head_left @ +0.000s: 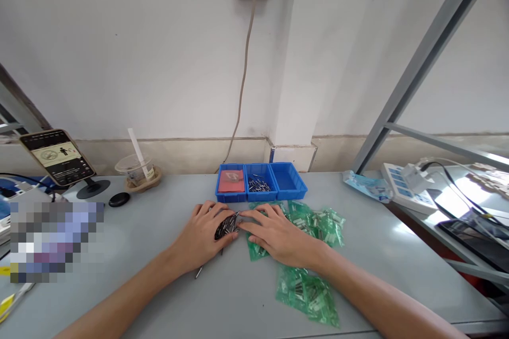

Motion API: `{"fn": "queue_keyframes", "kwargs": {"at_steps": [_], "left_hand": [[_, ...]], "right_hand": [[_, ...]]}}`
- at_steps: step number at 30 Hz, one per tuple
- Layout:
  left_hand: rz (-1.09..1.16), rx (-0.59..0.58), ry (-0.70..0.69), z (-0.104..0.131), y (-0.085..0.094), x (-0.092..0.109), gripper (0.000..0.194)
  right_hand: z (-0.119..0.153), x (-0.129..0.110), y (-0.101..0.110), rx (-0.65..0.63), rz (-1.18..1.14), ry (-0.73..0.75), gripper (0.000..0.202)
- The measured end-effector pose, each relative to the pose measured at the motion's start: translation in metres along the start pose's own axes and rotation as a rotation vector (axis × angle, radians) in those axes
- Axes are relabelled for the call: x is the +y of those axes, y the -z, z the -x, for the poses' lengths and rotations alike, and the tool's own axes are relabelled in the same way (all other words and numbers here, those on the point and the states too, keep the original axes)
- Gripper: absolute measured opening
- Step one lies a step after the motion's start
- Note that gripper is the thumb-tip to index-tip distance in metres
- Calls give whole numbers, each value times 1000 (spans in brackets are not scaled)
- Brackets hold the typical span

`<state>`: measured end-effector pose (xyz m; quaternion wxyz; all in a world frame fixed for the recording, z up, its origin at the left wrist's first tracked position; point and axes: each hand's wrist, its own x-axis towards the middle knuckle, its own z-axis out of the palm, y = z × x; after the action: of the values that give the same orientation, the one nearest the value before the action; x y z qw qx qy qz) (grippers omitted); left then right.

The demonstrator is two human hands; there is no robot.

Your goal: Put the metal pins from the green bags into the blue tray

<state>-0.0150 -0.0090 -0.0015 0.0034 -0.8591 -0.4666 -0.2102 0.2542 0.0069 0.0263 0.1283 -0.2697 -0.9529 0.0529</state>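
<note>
Between my two hands lies a small pile of dark metal pins (226, 226) on the grey table. My left hand (202, 235) curves around the pile's left side, fingers apart, its thumb near the front edge. From the right, my right hand (272, 233) reaches in with fingers spread, fingertips at the pile's right edge; its palm is over some green plastic bags (302, 217). One loose pin (199, 271) sits below my left hand. Behind are joined blue bins: one with a red packet (231, 181), one with metal pins (259, 184), and an empty one (287, 177).
More green bags (308, 294) lie beside my right forearm. At the left stand a phone (58, 158) on a stand, a black disc (119, 199) and a cup (137, 167) with a straw. A power strip (407, 188) and a blue-white packet (368, 185) are at the right.
</note>
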Motion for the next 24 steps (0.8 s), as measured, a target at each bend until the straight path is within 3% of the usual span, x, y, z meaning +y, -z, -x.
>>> {"fn": "queue_keyframes", "kwargs": {"at_steps": [7, 14, 19, 24], "left_hand": [[16, 35, -8, 0, -2, -2, 38], [9, 37, 29, 3, -1, 0, 47], [-44, -14, 85, 28, -7, 7, 79], [-124, 38, 139, 60, -24, 12, 90]], "right_hand": [[-2, 2, 1, 29, -57, -29, 30], [-1, -1, -2, 14, -35, 5, 39], [-1, 0, -2, 20, -40, -11, 34], [0, 2, -4, 40, -35, 7, 37]]}}
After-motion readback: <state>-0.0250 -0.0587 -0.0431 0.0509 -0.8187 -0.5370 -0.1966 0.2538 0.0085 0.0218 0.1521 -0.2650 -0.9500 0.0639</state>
